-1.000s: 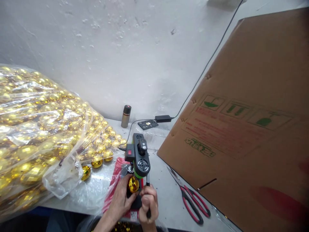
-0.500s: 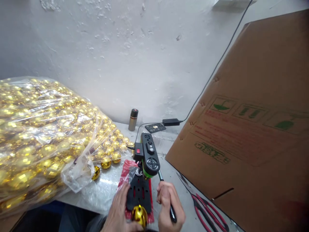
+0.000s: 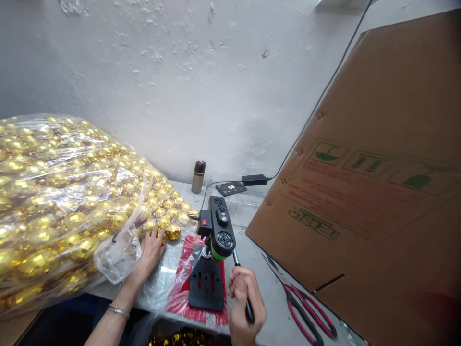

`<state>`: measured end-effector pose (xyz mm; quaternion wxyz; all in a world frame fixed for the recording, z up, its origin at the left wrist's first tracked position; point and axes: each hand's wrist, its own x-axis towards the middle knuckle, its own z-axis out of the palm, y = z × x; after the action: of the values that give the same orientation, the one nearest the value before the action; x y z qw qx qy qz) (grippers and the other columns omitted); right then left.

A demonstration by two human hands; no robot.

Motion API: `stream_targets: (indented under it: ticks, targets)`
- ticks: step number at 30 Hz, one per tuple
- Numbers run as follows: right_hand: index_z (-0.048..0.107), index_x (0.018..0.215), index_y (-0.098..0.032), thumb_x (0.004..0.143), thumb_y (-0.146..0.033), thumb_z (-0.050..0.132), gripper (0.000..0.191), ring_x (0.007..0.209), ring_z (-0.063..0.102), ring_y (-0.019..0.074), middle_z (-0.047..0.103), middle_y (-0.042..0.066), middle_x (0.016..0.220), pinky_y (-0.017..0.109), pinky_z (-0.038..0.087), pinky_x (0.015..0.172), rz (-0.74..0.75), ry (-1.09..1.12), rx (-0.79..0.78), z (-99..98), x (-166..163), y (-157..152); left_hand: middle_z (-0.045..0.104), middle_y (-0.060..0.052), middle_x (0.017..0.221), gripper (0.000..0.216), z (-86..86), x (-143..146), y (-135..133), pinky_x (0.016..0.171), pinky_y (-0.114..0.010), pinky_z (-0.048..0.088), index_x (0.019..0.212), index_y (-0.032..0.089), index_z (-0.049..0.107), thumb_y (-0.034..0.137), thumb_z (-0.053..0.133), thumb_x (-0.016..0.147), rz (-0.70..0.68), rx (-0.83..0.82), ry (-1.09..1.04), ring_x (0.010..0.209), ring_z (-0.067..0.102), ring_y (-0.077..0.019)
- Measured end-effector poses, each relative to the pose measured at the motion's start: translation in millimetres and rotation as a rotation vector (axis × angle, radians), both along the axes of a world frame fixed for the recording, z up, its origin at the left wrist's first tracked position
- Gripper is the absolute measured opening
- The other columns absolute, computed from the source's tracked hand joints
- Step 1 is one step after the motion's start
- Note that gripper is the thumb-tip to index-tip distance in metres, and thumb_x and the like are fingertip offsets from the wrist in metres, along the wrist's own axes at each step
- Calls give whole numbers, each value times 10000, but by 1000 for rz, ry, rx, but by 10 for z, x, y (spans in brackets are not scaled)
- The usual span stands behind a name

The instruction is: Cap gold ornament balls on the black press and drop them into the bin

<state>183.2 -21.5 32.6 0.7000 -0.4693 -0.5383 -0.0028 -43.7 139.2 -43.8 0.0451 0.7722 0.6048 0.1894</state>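
A small black and green bench drill [image 3: 218, 230] stands on a black base plate [image 3: 208, 285] over a red sheet [image 3: 185, 298]. My right hand [image 3: 246, 303] is closed round the drill's black lever handle. My left hand [image 3: 150, 252] reaches left to the mouth of a clear plastic bag of faceted gold balls [image 3: 57, 202], its fingers on a loose gold ball [image 3: 163, 235] that they partly hide. Another gold ball [image 3: 173, 232] lies just beside it. Nothing sits on the base plate.
A big brown cardboard sheet [image 3: 363, 182] leans at the right. Red-handled scissors [image 3: 306, 317] lie by its lower edge. A small metal cylinder [image 3: 198, 176], a black power adapter [image 3: 255, 180] and its cable stand by the wall. More gold balls [image 3: 180, 339] show below the table edge.
My left hand took the gold ball off the drill's base plate, lowered it out of view, then moved left to the balls at the bag's mouth. The right hand stays on the lever, which has risen.
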Motion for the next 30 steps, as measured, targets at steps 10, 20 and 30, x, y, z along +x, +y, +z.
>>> stream_targets:
  ticks: [10, 20, 30]
  targets:
    - [544, 743, -207, 1060, -217, 475, 325, 556, 476, 102, 528, -16, 710, 228, 390, 508, 10, 60, -48, 218, -37, -17, 771, -75, 1026, 575, 57, 235, -360, 796, -407, 619, 1224, 200, 621, 663, 550, 890, 9, -208, -824, 888, 754, -286]
    - [497, 709, -224, 1077, -307, 450, 381, 514, 395, 102, 416, -53, 623, 236, 334, 479, -26, -13, -123, 604, 29, 36, 788, -90, 1162, 525, -172, 864, -799, 978, -441, 586, 1260, 214, 610, 526, 687, 845, -178, -340, -892, 1065, 755, -281]
    - [515, 747, -220, 1071, -252, 459, 331, 541, 436, 100, 484, -40, 665, 220, 366, 491, -5, -25, -103, 485, 30, 6, 747, -163, 1272, 537, -277, 985, -864, 1015, -550, 579, 1328, 196, 616, 310, 713, 813, -325, -125, -664, 1173, 718, -347]
